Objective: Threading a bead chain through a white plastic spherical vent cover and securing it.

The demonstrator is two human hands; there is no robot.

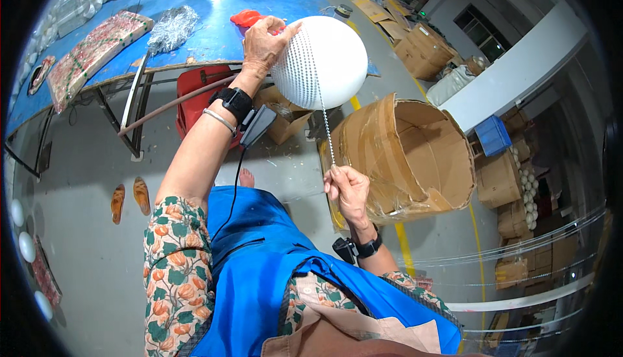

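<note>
A large white ball (344, 58) is held up in front of me, beyond a cardboard drum. Rows of small silvery beads cover its left side. My left hand (265, 49) grips the ball's upper left, its fingertips bent over the top edge; part of the palm side is hidden. From the ball's face a bead strand (328, 133) runs down, taut, to my right hand (349, 191), which pinches its lower end between thumb and fingers. Each wrist wears a black strap with a small device.
The open cardboard drum (350, 143) stands close to my right hand. A blue table (214, 29) at the left bears a wrapped package (97, 52), a silvery tangle (174, 27) and a red bag (246, 17). Below are a red chair (195, 100), a carton (283, 123) and sandals (141, 195).
</note>
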